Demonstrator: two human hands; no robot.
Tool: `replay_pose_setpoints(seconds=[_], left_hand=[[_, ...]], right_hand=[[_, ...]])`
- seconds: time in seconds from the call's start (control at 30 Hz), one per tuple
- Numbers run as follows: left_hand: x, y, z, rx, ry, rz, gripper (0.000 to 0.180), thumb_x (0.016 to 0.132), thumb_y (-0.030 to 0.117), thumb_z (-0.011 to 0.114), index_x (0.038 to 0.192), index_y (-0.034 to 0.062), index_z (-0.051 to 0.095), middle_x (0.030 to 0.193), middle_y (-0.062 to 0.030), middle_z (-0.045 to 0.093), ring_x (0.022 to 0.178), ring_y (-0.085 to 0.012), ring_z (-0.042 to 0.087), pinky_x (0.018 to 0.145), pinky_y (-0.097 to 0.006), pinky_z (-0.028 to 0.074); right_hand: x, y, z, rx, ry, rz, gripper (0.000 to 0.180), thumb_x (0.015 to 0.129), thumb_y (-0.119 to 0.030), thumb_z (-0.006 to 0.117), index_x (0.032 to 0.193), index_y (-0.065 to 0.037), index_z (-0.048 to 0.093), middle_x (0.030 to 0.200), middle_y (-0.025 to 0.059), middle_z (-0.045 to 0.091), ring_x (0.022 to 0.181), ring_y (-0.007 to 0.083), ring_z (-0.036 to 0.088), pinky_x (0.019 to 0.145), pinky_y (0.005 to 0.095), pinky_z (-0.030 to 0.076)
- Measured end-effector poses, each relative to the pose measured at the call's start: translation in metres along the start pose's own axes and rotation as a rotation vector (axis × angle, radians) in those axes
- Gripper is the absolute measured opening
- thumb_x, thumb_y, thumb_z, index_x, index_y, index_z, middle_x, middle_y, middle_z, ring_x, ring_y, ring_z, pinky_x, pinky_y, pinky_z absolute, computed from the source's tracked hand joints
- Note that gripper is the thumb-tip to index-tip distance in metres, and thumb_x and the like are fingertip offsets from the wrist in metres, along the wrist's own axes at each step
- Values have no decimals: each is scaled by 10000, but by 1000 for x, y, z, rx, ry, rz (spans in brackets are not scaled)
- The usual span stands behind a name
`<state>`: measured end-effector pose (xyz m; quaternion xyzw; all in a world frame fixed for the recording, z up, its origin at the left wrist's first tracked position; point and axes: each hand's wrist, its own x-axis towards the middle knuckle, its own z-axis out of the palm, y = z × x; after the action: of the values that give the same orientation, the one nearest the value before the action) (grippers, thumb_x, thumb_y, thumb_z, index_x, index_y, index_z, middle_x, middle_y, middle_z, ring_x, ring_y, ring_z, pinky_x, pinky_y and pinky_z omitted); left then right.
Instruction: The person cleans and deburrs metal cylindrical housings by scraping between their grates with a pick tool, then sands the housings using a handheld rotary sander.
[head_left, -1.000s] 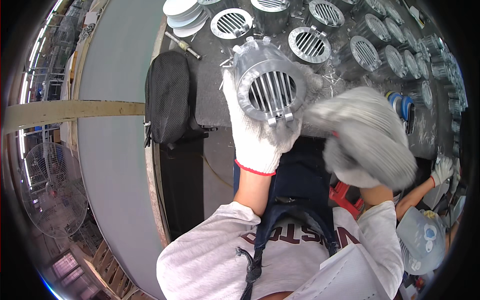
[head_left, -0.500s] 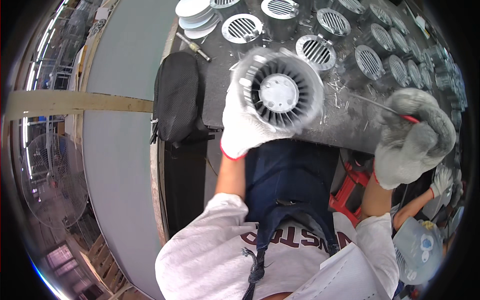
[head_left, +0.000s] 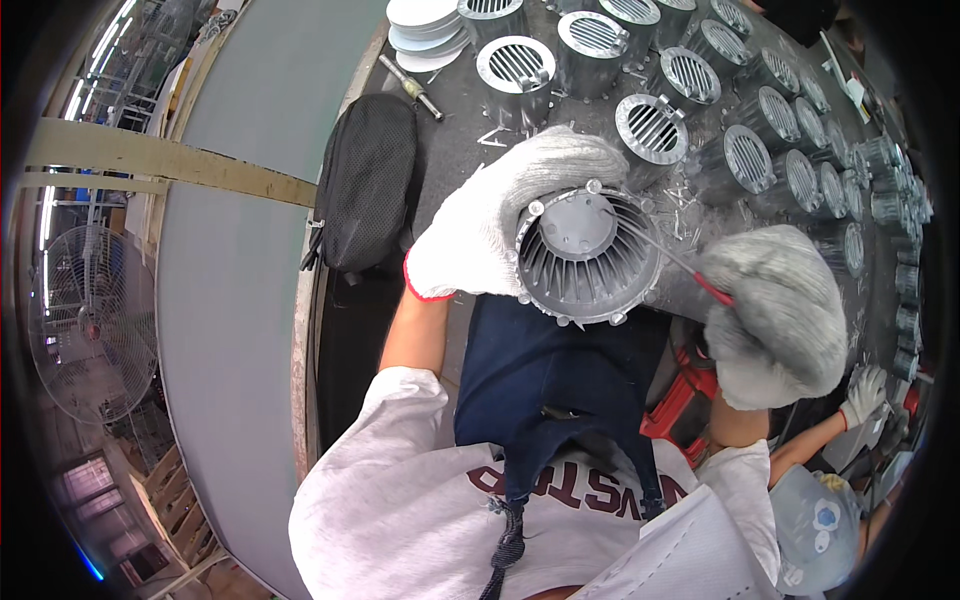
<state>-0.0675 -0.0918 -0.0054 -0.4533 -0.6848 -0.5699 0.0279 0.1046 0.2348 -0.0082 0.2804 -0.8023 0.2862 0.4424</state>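
White-gloved left fingers clasp a finned housing, right fingers clench a rod.

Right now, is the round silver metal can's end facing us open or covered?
Open: inside the round silver metal can, thin grey metal fins show uncovered.

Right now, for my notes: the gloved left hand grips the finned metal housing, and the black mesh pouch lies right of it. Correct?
No: the head view shows the black mesh pouch left of the finned metal housing, which the gloved left hand grips.
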Motion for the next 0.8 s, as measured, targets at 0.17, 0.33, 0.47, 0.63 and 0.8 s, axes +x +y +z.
replay_pose_setpoints(seconds=[0.17,0.33,0.47,0.63,0.8], left_hand=[[-3,8,-1,-58,2,-55,876,624,357,917,1361,3,603,1379,-193,624,1296,-340,596,1126,-475,445],[0,13,4,-129,-23,-109,865,635,365,908,1360,4,605,1377,-196,625,1295,-339,597,1127,-472,445],[-3,18,0,-189,-45,-155,857,643,372,900,1359,4,606,1377,-199,626,1293,-338,598,1127,-470,445],[-3,22,7,-244,-67,-227,847,653,380,891,1357,5,608,1375,-202,626,1292,-337,599,1127,-467,445],[4,24,9,-321,-98,-280,837,663,388,881,1356,5,610,1374,-204,627,1290,-336,600,1128,-464,445]], right_hand=[[16,-29,29,-51,-205,150,401,808,-132,815,1165,-10,679,1216,183,674,1131,315,656,995,487,532],[19,-43,44,-118,-401,324,497,817,-192,853,1263,-55,682,1312,143,662,1237,267,621,1095,437,480],[20,-54,43,-24,-546,617,568,866,-259,838,1361,-64,639,1409,120,616,1326,218,569,1148,390,446],[94,-61,51,224,-264,456,464,819,-167,828,1247,-38,703,1273,131,699,1203,251,657,1013,383,523],[118,-60,76,-58,-391,169,353,758,-139,815,1107,-108,778,1135,76,758,1041,230,711,898,360,544]])
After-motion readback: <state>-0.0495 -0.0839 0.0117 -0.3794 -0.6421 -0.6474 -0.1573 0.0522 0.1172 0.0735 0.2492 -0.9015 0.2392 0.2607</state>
